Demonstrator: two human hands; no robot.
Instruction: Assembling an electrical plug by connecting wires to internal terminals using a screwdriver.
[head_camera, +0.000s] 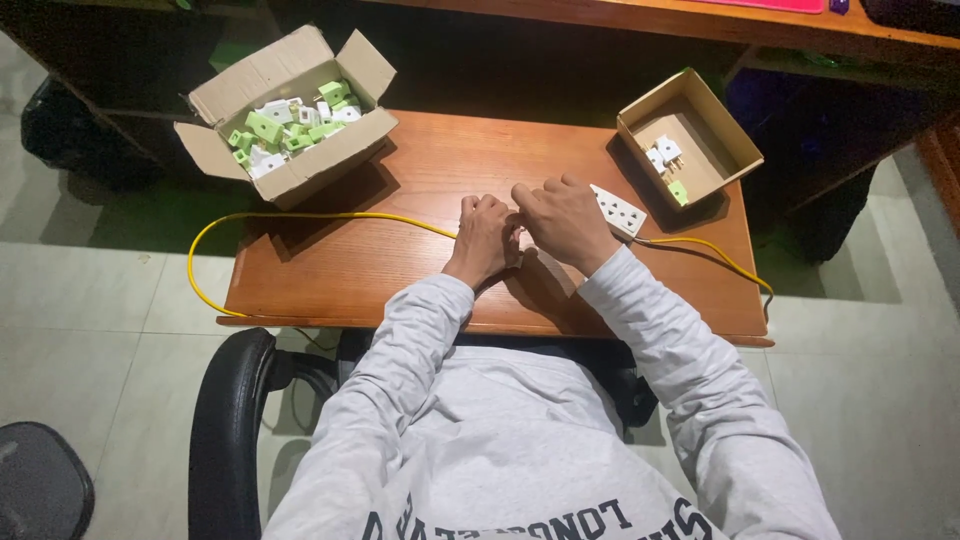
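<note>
Two hands meet mid-desk: left hand (484, 237) and right hand (565, 222) both curled nearly closed, fingertips touching over something small; what they pinch cannot be told, it is hidden. White power strip (619, 210) sits just right of the right hand, touching it, with its yellow cable (300, 216) running left past the left hand and off the wooden desk (400, 270). Big box of green-white plugs (285, 125) far left-forward; small box (690, 135) right-forward. Risk: the looping cable could snag a sleeve and drag the strip.
</note>
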